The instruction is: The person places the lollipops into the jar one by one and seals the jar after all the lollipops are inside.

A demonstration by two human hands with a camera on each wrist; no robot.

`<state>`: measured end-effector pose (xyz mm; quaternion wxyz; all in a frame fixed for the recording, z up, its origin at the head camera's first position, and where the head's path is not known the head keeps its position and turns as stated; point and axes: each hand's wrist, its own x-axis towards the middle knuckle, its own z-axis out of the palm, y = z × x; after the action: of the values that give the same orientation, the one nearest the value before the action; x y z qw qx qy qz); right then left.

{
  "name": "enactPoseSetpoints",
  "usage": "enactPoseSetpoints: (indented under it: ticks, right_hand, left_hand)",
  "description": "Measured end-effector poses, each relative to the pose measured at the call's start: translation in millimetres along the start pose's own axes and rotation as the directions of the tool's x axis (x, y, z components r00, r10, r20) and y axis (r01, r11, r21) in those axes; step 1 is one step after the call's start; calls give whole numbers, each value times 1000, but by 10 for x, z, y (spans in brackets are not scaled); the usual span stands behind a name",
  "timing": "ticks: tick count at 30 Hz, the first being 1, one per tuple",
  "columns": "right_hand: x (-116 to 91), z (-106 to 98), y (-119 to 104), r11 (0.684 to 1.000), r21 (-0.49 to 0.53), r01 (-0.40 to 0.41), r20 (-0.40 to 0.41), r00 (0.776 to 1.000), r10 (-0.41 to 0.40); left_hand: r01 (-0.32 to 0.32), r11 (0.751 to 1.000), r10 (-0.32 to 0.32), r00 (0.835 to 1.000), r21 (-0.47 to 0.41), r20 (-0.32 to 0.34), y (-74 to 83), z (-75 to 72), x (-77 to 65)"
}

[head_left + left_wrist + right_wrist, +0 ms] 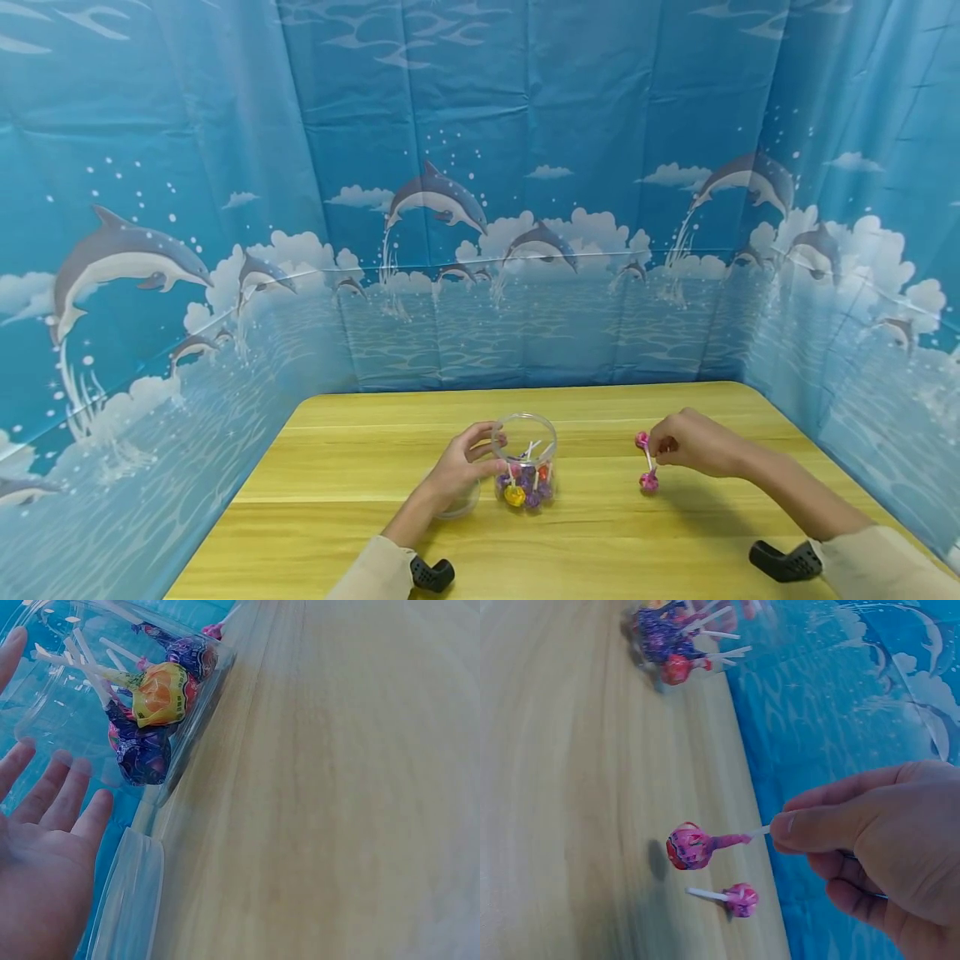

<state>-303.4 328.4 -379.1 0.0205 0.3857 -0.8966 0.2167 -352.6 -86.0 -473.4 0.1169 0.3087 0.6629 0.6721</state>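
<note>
My right hand [693,443] pinches the end of a pink lollipop's white stick between thumb and fingertips. That lollipop [690,846] hangs head down over the table. Close by, a second pink lollipop [741,899] lies on the wood. My left hand [459,468] is at the side of a clear round jar [525,423], its fingers spread and fairly straight around the wall. Inside the open-topped jar are several wrapped lollipops, among them a yellow-orange one [160,695], purple ones [142,750] and a red one [676,669], with sticks pointing up.
A clear round lid [459,505] lies on the table under my left wrist, just left of the jar. The yellow wood-grain table [585,550] meets a blue dolphin-print curtain [480,333] at the back and sides.
</note>
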Motion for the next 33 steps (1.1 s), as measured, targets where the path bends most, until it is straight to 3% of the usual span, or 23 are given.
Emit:
enactPoseSetpoints:
  ticks: [14, 22, 33]
  right_hand:
    - [70, -71, 4, 977, 186, -107, -75, 990, 123]
    - [80, -101, 10, 925, 316, -211, -81, 965, 248]
    - [190, -133, -15, 865, 454, -212, -151, 939, 310]
  left_hand:
    - [-4, 1000, 4, 1000, 10, 2, -3, -5, 4]
    - [-2, 1000, 2, 1000, 5, 3, -2, -5, 7]
    - [0, 1000, -1, 1000, 10, 6, 18, 2, 0]
